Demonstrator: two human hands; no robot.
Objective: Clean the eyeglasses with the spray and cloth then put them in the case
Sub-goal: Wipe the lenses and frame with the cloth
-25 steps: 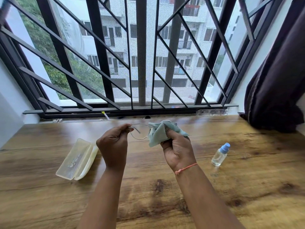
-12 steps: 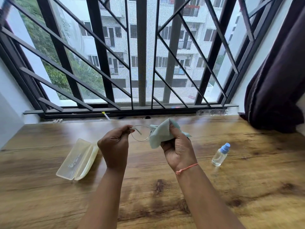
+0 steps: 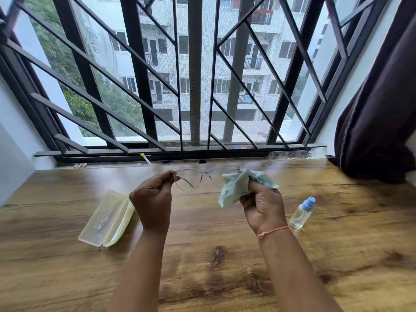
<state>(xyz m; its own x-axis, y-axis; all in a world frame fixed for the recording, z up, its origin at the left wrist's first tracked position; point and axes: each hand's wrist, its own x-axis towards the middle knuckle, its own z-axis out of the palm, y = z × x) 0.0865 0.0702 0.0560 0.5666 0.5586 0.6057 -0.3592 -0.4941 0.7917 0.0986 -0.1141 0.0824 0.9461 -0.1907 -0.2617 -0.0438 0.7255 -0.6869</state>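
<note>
A pair of clear-framed oval eyeglasses (image 3: 206, 177) is held in the air above the brown wood-grain table (image 3: 213, 255), between the two hands and near the window side. Its long axis runs left to right, roughly parallel to the window sill, with the lenses upright. One temple is seen through the left lens; which way the front faces cannot be told for certain.

The left end of the frame is pinched by the curled fingers (image 3: 167, 179) and thumb of the left hand (image 3: 153, 199). The right end is covered by a crumpled pale blue-green cleaning cloth (image 3: 236, 188), which is gripped by the right hand (image 3: 263, 206), its fingers curled round the fabric. A thin orange thread (image 3: 272, 231) is worn on the right wrist.

A translucent pale yellow plastic glasses case (image 3: 105, 219) lies open on the table just left of the left hand, its long axis slanting from near left to far right. Printing is seen on one half; what lies inside cannot be made out.

A small clear spray bottle with a blue cap (image 3: 301, 213) stands upright on the table, right of the right hand and apart from it. A dark curtain (image 3: 378, 109) hangs at the right.
</note>
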